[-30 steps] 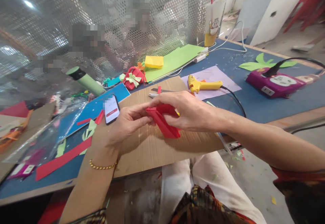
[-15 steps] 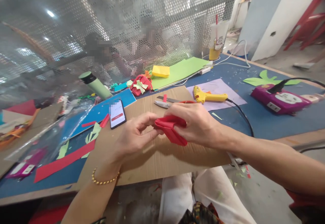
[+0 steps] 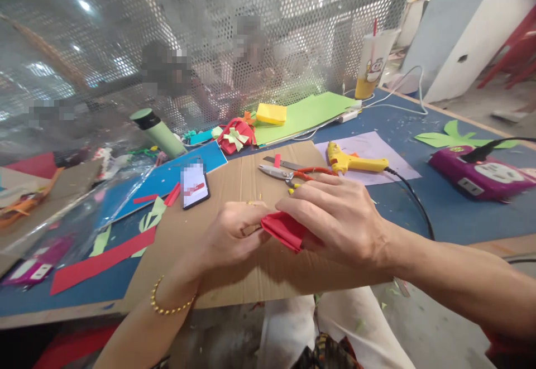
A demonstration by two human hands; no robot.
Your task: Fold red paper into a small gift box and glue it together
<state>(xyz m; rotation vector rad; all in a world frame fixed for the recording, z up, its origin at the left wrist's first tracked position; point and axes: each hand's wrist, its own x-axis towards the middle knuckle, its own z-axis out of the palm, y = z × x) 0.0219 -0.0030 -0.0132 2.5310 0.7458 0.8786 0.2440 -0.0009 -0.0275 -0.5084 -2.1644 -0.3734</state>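
Note:
A folded piece of red paper (image 3: pixel 285 229) is held between my two hands above the brown cardboard (image 3: pixel 226 279). My right hand (image 3: pixel 339 212) wraps over it from the right, its fingers covering much of the paper. At the paper's left end, my left hand (image 3: pixel 232 232) pinches the edge with thumb and fingers. Just beyond my right hand lie the scissors (image 3: pixel 276 172) with orange-red handles, beside a flat metal ruler or blade (image 3: pixel 288 163). Behind them a yellow glue gun (image 3: pixel 355 161) rests on a sheet of lilac paper (image 3: pixel 397 171).
A phone (image 3: pixel 195 185) lies left of my hands, near a red paper strip (image 3: pixel 103 260). Farther back are a green bottle (image 3: pixel 161 134), a yellow block (image 3: pixel 271 114) and a drink cup (image 3: pixel 372 65). A purple power strip (image 3: pixel 473 173) sits at the right; people are behind a perforated screen.
My right hand has turned further over the red paper, so less of it shows. The paper looks flatter now. The whole view has shifted slightly.

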